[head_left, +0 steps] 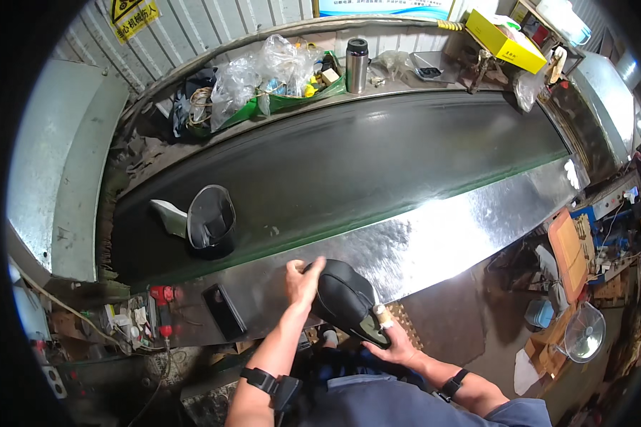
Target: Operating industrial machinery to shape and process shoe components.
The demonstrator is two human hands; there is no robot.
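A black leather shoe upper (340, 293) with an olive-green part at its lower end is held between my hands, over the near edge of the metal ledge. My left hand (303, 285) is closed on its upper left side, with the thumb near the top. At the lower right end, my right hand (395, 343) grips the green part; a beige covering wraps one finger. To the left on the dark conveyor belt stands a black boot-like piece (211, 217), its wide opening facing up. A pale grey part (169, 216) sticks out beside it.
The shiny metal ledge (434, 238) runs along the belt (399, 149). A black phone (223, 312) and a red-and-black tool (164, 309) lie at its left. Behind the belt are plastic bags (263, 71), a steel flask (357, 65) and a yellow box (504, 43). A fan (584, 333) stands right.
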